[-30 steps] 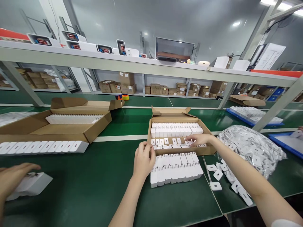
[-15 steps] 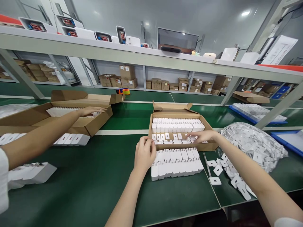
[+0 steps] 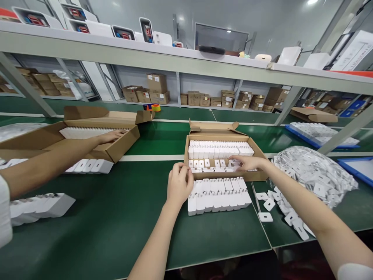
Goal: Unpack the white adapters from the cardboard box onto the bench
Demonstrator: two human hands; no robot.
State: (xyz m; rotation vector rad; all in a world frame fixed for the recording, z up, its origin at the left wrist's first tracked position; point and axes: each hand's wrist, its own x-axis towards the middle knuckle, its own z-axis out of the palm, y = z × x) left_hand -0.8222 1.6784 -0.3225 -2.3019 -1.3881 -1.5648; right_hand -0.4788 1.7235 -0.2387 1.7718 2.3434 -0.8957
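My right hand reaches into the open cardboard box from the right. Its thumb and fingers close around a small white plate, partly hidden by the fingers. Several similar slotted plates sit in a row to its left. Behind them, white block-shaped units stand packed side by side. My left hand has curled fingers at the box's front left corner and appears to grip its edge. Two rows of white units stand on the green table just before the box.
A clear bag of white plates lies to the right, with loose plates beside it. At left, a co-worker's hand reaches into another cardboard box. More white units stand nearby. A shelf beam crosses overhead.
My right hand has shifted slightly left within the box, fingers closer around a plate. My left hand stays at the corner. The co-worker's hand is lower in the other box.
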